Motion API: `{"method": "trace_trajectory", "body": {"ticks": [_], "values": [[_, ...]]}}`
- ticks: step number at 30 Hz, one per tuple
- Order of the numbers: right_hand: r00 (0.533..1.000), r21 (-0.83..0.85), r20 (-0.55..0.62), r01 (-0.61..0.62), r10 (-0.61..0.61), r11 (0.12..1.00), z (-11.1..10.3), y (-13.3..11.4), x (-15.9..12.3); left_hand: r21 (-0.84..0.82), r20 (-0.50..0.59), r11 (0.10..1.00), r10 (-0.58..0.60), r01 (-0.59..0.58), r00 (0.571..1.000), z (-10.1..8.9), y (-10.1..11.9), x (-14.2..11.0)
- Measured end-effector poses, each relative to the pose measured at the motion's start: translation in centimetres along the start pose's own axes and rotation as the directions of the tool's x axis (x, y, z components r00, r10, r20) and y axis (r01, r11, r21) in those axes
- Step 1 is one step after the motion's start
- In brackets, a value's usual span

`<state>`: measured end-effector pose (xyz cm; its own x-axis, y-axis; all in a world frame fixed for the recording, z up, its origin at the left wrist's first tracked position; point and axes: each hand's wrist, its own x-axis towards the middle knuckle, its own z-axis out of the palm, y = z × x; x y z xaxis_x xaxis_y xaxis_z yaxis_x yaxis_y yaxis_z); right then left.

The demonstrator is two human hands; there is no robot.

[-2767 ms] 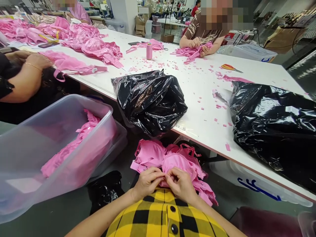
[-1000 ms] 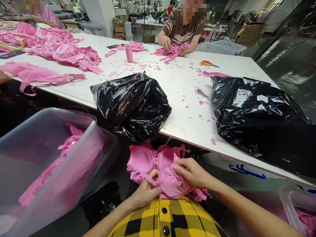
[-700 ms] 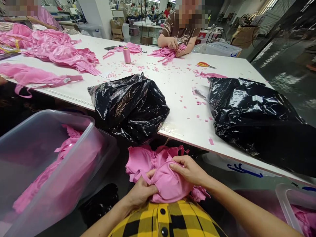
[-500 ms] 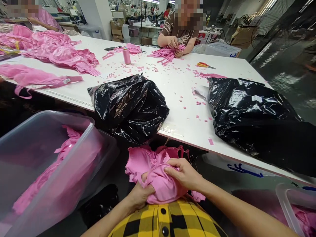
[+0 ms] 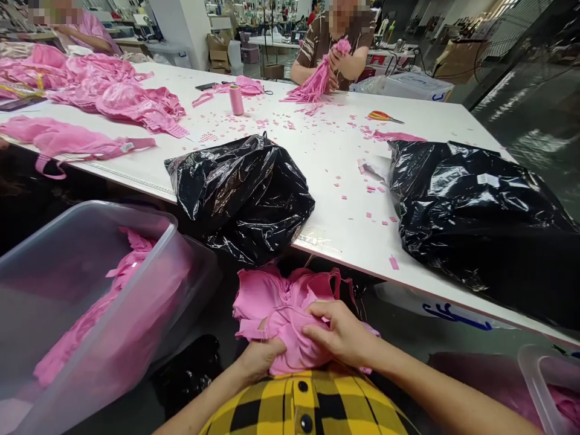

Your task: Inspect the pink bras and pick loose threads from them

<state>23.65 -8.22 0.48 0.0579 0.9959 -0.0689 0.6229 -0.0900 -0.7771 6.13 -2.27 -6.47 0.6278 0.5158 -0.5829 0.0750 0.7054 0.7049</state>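
Note:
A pink bra [image 5: 263,293] with moulded cups lies across my lap, just below the table's front edge. My left hand [image 5: 261,359] grips its lower left part, thumb on top and the other fingers hidden beneath the fabric. On the right side of the same bra, my right hand [image 5: 338,329] pinches the cloth between thumb and fingers. Folds of fabric bunch up between the two hands. Thin straps stick out at the upper right of the bra.
A black plastic bag [image 5: 244,193] overhangs the white table [image 5: 335,217]; another black bag [image 5: 480,205] lies right. Scissors [image 5: 385,116], a thread spool [image 5: 236,100] and a pink garment pile [image 5: 113,90] are farther back. A clear bin [image 5: 104,208] stands left. Opposite, a person holds pink strips [image 5: 317,81].
My hands have shifted the fabric slightly, flattening the fold between them. Across the table, the person has lifted the bundle of pink strips upright. The view has moved a little.

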Motion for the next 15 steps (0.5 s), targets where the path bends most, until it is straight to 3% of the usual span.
{"method": "trace_trajectory", "body": {"ticks": [2,5,7,10,15], "values": [[0.992,0.012,-0.125,0.036,-0.034,0.999,0.0,0.3,-0.1,0.0,-0.067,1.0,0.014,-0.014,0.998,-0.3,-0.5,0.3],[0.914,-0.124,-0.334,0.199,-0.229,0.972,-0.2,0.5,-0.7,0.003,-0.196,0.998,0.063,-0.064,0.979,-0.6,-0.7,0.7],[0.9,-0.216,-0.284,0.277,-0.332,0.936,0.1,0.4,-1.3,0.014,-0.257,0.995,0.102,-0.102,0.961,-0.4,-0.7,0.9],[0.939,-0.275,-0.169,0.248,-0.301,0.929,1.3,0.2,-1.7,0.03,-0.275,0.986,0.168,-0.166,0.947,0.2,-0.5,1.2],[0.904,-0.368,-0.262,0.231,-0.338,0.901,3.7,0.9,-0.8,0.063,-0.287,0.971,0.238,-0.229,0.928,0.6,-0.7,1.2]]}}
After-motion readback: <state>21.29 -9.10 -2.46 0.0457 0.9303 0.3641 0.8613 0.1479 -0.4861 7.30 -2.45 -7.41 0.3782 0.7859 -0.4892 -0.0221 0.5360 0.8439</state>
